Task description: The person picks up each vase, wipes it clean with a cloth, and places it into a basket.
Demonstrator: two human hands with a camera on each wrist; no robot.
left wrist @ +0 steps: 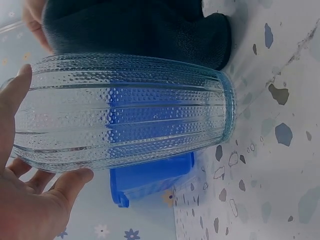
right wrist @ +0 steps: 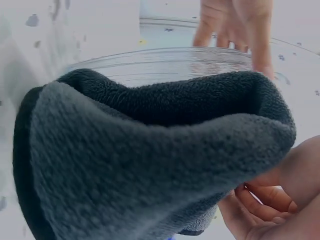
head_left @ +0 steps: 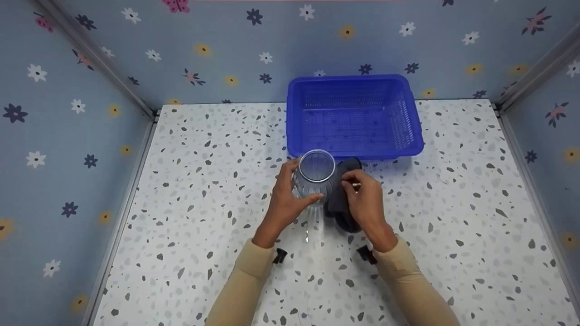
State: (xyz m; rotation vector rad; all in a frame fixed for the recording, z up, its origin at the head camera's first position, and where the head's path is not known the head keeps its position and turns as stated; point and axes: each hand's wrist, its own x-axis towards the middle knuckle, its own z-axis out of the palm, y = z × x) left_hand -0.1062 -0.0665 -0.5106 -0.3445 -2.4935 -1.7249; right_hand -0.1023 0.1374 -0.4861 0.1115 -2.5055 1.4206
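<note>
My left hand grips a clear ribbed glass from its left side, fingers behind it and thumb in front; the same glass fills the left wrist view. A dark grey cloth is held in my right hand and pressed against the glass's right side. In the right wrist view the cloth covers most of the frame, the glass rim shows behind it, and the right fingers curl under the cloth. The glass stands on or just above the speckled table.
A blue plastic basket sits just behind the glass, toward the back wall. Flowered blue walls enclose the table on the left, back and right.
</note>
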